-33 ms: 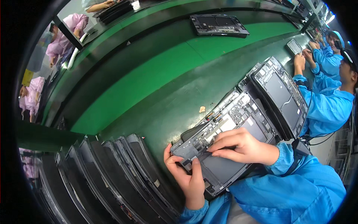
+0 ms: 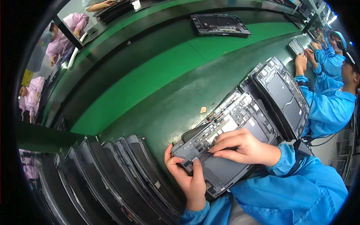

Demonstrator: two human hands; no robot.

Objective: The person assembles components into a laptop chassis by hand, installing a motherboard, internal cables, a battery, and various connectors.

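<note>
An opened tablet-like device (image 2: 243, 116) lies tilted in front of me, its circuit board and dark flat battery panels exposed. My left hand (image 2: 189, 180) grips its near left corner, thumb on the inner face and fingers round the outer edge. Over the middle of the device, my right hand (image 2: 243, 148) is closed in a pinch, fingertips down at the seam between board and battery. What sits between those fingertips is too small to make out. Beneath the device, other dark casings show at its far edge.
A stack of similar opened devices (image 2: 283, 97) stands to the right. At the left, several dark casings (image 2: 112, 180) stand in a row. Another opened device (image 2: 221, 25) lies across the green bench (image 2: 157, 82). Co-workers in blue (image 2: 326, 105) sit at the right; others in pink are far left.
</note>
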